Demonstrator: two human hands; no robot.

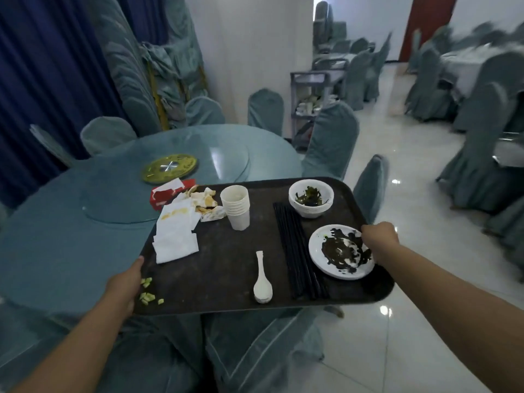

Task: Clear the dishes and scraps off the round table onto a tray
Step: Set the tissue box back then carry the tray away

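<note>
Left hand (124, 287) and right hand (380, 239) hold the tray (221, 268) between them, fingers (368, 230) curled round its side rims.

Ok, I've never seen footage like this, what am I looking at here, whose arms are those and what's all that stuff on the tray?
No machine here: this is one picture from a camera worn on a person's head, looking forward and down. The two grips are that person's bare hands. The left grip and the right grip each hold one end of a dark tray beside a round table in blue cloth. On the tray: a stack of paper cups, stacked white bowls with greens in the top one, a plate smeared with dark sauce, black chopsticks, a white spoon, used napkins, green scraps, and a red packet at its far left corner.
</note>
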